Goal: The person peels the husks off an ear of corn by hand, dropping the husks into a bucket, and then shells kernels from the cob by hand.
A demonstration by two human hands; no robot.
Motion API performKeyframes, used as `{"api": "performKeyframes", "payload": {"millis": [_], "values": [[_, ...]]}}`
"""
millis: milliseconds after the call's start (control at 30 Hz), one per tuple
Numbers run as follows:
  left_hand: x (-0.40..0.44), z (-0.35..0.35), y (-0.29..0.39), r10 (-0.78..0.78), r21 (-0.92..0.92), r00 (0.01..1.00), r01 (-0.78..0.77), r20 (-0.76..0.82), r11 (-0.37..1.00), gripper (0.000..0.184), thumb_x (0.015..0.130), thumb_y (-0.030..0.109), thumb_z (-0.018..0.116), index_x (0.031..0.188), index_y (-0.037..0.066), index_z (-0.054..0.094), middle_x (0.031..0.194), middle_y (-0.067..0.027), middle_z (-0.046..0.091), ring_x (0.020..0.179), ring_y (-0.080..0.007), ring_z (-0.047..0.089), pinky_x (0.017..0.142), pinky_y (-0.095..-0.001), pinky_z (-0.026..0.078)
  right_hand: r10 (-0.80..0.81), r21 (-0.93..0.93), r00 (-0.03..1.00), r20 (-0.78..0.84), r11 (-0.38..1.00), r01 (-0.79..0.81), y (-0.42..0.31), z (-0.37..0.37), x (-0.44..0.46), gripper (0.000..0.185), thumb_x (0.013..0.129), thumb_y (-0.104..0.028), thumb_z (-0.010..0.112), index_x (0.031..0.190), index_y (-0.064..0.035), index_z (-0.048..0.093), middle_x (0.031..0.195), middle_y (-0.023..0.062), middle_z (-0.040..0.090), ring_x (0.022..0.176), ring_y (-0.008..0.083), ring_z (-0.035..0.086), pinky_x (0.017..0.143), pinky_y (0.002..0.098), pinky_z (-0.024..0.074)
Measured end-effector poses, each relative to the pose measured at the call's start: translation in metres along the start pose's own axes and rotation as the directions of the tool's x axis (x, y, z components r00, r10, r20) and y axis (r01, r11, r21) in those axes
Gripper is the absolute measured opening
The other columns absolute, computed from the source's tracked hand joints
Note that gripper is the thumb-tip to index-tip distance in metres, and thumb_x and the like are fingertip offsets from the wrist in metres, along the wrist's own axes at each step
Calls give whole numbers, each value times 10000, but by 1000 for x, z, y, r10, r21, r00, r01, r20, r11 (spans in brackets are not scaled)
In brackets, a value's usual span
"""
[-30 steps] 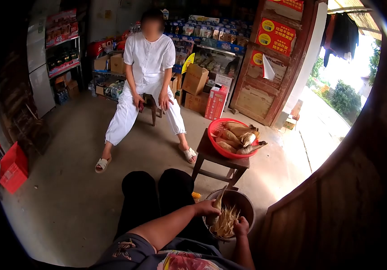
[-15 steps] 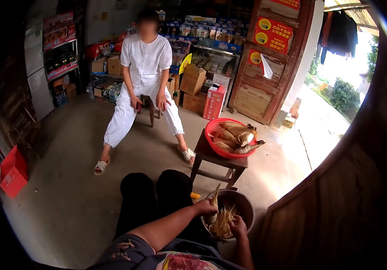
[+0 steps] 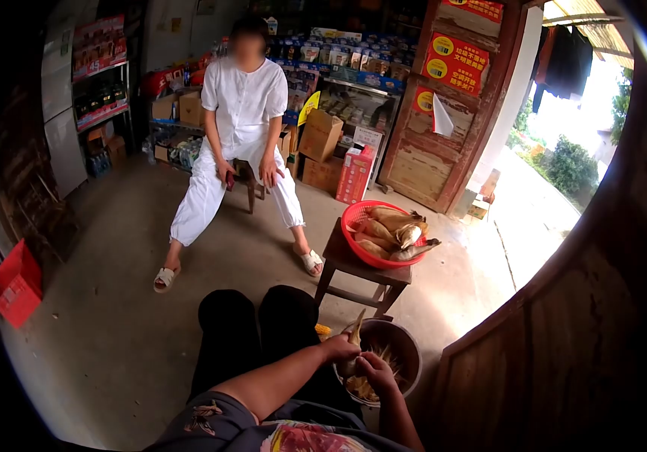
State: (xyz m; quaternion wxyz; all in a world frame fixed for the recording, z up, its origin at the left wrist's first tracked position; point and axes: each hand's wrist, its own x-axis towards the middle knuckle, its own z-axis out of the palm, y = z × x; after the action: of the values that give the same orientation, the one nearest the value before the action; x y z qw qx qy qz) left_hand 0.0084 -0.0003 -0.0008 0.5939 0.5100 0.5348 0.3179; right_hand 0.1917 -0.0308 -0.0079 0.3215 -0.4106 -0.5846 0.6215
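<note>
My left hand (image 3: 341,348) is closed around an ear of corn in its husk (image 3: 356,325), with the tip pointing up and away from me. My right hand (image 3: 375,371) has its fingers pinched on the husk at the near side of the ear, right beside my left hand; the fingertips are partly hidden. Both hands are above a round bucket (image 3: 418,354), which has loose pale husks (image 3: 361,389) in it. A bit of a yellow corn cob (image 3: 323,330) shows left of the bucket, mostly covered by my knee and arm.
A red basket (image 3: 348,239) of unshucked corn (image 3: 395,218) rests on a wooden stool (image 3: 336,252) beyond the bucket. A person in white (image 3: 244,98) sits opposite. A wooden door (image 3: 423,158) stands behind; a dark wooden panel (image 3: 519,377) rises at right.
My right hand has moved from the loose husks in the bucket up and left to the ear. The left hand keeps its grip, nearly in place.
</note>
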Motion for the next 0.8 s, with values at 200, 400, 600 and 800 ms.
{"api": "performKeyframes", "payload": {"millis": [200,400,600,800], "values": [[1,4,-1,-40,125,995,28,90,992,690,704,351,645,1233,-44,446,1127,-199,578,993,-275,587,837,-341,472,101,325,991,-90,943,-66,23,5,0,279,947,-233,529,1057,10,612,860,24,623,744,104,582,669,234,481],[-20,14,28,-85,435,990,29,109,900,1024,663,538,745,1312,-101,276,1225,-263,525,1135,-286,541,938,-335,428,43,363,987,-155,932,16,45,-4,9,216,906,-163,575,1039,4,606,925,48,637,777,130,602,695,244,489],[-25,7,38,-104,344,987,56,122,937,827,645,489,780,1204,-42,481,1137,-201,594,1031,-264,597,875,-334,466,-32,137,966,-257,988,69,24,-2,4,132,883,-132,586,920,-14,634,807,0,611,714,76,545,639,215,441],[-32,8,43,-75,206,992,52,104,977,703,667,364,818,1180,-20,528,1050,-137,635,921,-221,629,789,-329,505,-81,-59,978,-190,996,71,17,-16,6,59,843,-67,604,861,-11,614,776,9,604,706,89,551,643,231,454]]}}
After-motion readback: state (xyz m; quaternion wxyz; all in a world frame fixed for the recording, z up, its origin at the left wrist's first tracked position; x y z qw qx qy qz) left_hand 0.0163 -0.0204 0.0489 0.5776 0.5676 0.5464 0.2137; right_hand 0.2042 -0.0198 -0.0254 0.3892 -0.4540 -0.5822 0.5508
